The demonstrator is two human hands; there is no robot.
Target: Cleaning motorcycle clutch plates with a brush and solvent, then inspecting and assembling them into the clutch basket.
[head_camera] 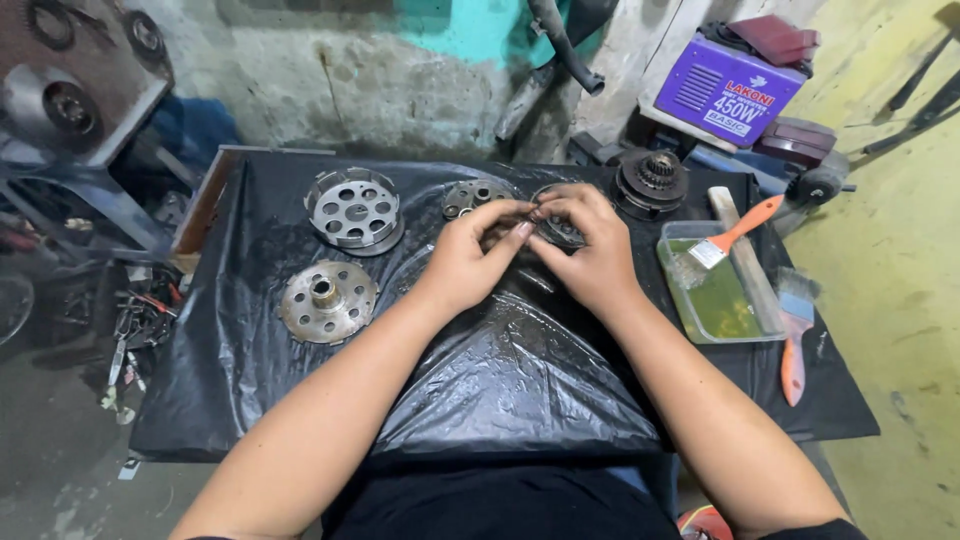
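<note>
My left hand (pixel 472 255) and my right hand (pixel 590 250) meet over the middle of a table covered with black plastic sheet (pixel 500 380). Both hands grip a small dark round metal part (pixel 556 232), mostly hidden by my fingers. Just behind my left hand lies a grey toothed metal plate (pixel 472 195). Left of my hands sit a perforated metal drum (pixel 354 210) and a flat round hub with holes (pixel 327 300).
A dark geared clutch piece (pixel 650 182) sits at the back right. A clear tray of greenish liquid (pixel 722 310) holds an orange-handled brush (pixel 735 232); a second brush (pixel 795 335) and a wooden stick (pixel 745 260) lie beside it. A purple machine box (pixel 728 92) stands behind.
</note>
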